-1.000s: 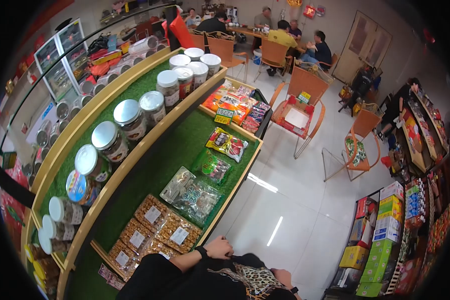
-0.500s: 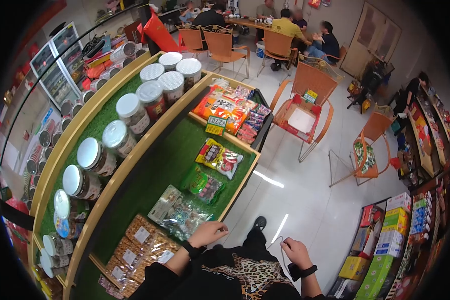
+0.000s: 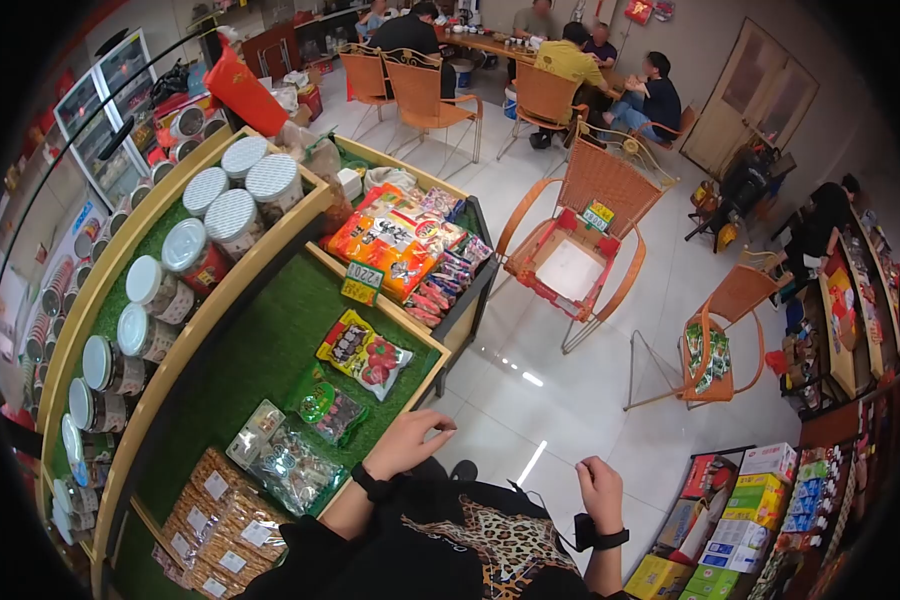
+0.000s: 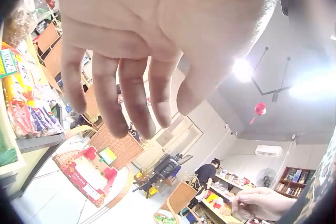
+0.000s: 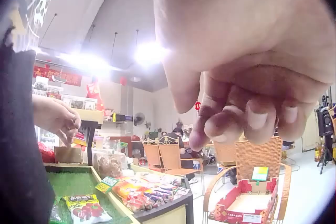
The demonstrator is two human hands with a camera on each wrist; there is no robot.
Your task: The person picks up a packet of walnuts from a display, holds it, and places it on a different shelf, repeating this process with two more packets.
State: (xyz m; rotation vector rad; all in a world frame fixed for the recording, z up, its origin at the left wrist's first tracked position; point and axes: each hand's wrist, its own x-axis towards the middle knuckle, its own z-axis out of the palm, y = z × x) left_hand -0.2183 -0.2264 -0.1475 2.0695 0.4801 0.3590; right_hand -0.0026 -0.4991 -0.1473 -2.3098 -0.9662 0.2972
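Observation:
My left hand hovers beside the edge of the green-lined display shelf, fingers loosely extended with nothing in them. The left wrist view shows its palm and spread fingers bare. Closest to it on the shelf are a green snack bag, clear packets and a yellow bag with red fruit printed on it. My right hand hangs in front of my body on the right, over the floor. In the right wrist view its fingers are loosely curled and hold nothing.
Lidded jars line the upper shelf tier. Brown nut-like packs lie at the near end. Ahead stands a wicker chair bearing a red box. Stacked cartons are on the right. Several people sit at a table behind.
The shelf has shifted leftward in the head view, bringing the far snack bags nearer. Both hands have come up from my waist and moved apart.

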